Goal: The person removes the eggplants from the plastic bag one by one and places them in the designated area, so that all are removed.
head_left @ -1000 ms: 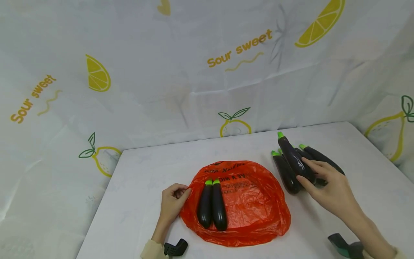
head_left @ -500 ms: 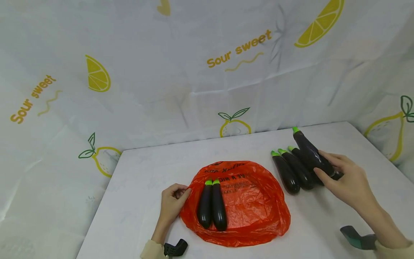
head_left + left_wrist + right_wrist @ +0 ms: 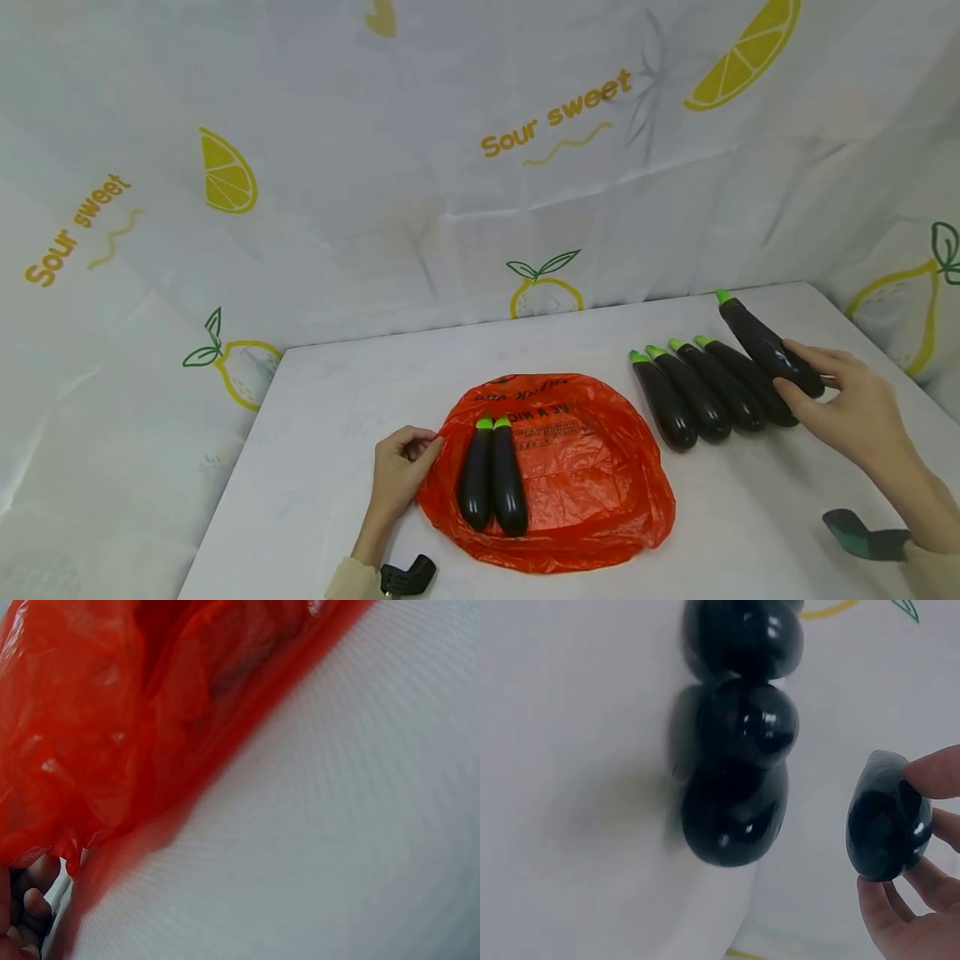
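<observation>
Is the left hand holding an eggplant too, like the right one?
No, the left hand holds the edge of the red bag, while the right hand grips an eggplant.

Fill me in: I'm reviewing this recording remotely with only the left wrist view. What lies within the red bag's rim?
Observer: Two eggplants lie side by side within the rim of the red bag.
Reviewer: Is anything being held besides the bag?
Observer: Yes, the right hand holds a single eggplant near its thicker end.
Reviewer: Any more beyond my view?
Observer: Four others lie in a row on the table, to the right of the bag.
</observation>
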Tool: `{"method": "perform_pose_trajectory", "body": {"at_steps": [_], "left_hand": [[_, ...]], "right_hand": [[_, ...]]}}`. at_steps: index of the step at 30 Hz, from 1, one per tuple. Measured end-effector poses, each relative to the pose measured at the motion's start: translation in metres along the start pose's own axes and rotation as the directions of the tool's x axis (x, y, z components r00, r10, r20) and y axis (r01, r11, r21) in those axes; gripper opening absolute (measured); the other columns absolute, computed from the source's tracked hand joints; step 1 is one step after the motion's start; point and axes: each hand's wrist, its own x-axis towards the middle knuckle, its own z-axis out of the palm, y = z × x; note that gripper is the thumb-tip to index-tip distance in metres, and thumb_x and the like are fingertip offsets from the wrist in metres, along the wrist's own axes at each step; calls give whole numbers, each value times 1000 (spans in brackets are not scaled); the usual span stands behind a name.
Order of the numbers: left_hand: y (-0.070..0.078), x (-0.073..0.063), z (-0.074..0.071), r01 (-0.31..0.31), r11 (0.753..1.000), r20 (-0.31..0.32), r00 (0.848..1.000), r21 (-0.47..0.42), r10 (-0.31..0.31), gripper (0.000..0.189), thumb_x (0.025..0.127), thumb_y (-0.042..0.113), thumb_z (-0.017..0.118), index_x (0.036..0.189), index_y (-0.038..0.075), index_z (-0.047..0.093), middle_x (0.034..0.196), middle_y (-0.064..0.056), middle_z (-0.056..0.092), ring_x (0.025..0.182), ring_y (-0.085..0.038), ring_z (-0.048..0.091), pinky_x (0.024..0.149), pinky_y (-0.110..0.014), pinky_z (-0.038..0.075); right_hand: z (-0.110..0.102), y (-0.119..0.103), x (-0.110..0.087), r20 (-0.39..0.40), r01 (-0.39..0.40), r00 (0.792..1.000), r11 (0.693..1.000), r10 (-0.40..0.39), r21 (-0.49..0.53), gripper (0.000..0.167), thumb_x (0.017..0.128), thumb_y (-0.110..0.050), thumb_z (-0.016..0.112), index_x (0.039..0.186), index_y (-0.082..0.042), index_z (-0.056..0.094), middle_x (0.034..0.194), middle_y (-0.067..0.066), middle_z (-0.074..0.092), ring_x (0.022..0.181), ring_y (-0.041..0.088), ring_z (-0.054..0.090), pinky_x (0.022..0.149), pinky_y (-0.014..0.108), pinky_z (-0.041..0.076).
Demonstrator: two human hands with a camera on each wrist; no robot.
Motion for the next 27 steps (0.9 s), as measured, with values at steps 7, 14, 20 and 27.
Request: {"method": "perform_pose_trajectory", "body": {"at_steps": [7,14,20,27], "left_hand": [[21,-1,0,4,1000,-5,1000,2,-4,4,82,-4,77,86,-4,74,70,-14,63,65,-2,46,61,-16,41],[35,-2,-3,-16,1000,4,1000,-25,16,4,84,-4,76,86,-7,73,70,-14,63,66,-3,47,60,-17,42],[33,-2,-3,5,1000,0,1000,-15,-5,4,83,-3,77,86,-5,74,70,-13,63,66,-3,47,61,-16,42],[33,-1,-2,8,1000,-1,1000,-19,-8,5,84,-3,76,86,-6,74,70,-15,63,66,-2,47,61,-16,41]], "right_hand": [[-2,14,7,46,-15,999,999,18,-51,52,90,-6,70,136,11,55,124,45,54,106,58,53,69,-4,23],[-3,28,13,111,-63,991,995,71,-76,53,94,-9,70,137,16,50,124,51,50,104,66,53,59,-2,28],[-2,37,16,132,-98,985,990,111,-103,53,95,-9,67,137,18,48,126,52,48,105,67,51,71,48,57],[0,46,19,164,-156,971,979,176,-129,55,94,-9,64,139,17,46,128,52,46,102,64,51,57,28,44]]}}
